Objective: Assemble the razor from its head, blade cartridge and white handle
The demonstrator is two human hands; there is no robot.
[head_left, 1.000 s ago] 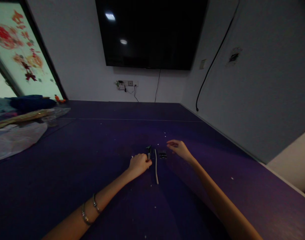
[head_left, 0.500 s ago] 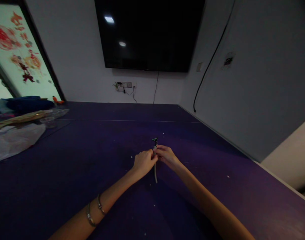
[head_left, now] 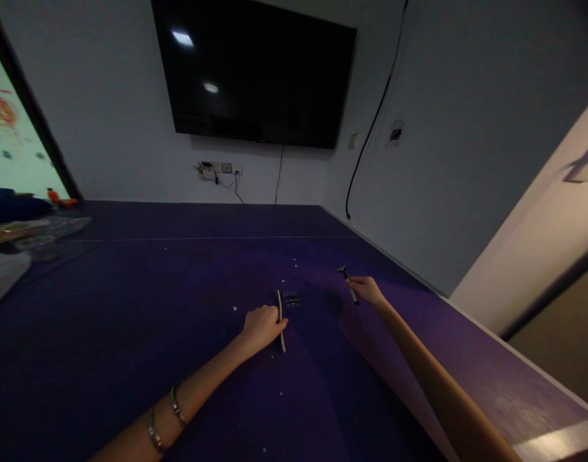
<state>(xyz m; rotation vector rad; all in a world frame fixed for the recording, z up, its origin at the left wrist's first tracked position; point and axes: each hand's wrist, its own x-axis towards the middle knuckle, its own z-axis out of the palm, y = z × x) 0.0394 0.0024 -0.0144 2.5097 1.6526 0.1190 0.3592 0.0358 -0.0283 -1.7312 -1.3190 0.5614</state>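
Observation:
My right hand (head_left: 370,290) is closed on the handle of a safety razor (head_left: 352,294), its dark head pointing up and to the left. Held in my left hand (head_left: 264,327) is a slim, pale, slightly curved stick (head_left: 282,341) with a darker upper end; its kind I cannot make out. The stick stands roughly upright in view, pinched near its middle. Just right of it, on the purple surface (head_left: 178,333), lies a small dark item in what looks like clear plastic (head_left: 291,298). The two hands are well apart.
Small white specks dot the surface. Plastic bags (head_left: 5,276) and a dark blue cloth item (head_left: 15,206) lie at the far left, near an orange object (head_left: 58,197). A television (head_left: 255,77) hangs on the back wall, and a black cable (head_left: 371,135) hangs at the right.
My hands were together around the razor and the pale stick. My right hand has moved away to the right with the razor; my left keeps the stick. The view has turned right.

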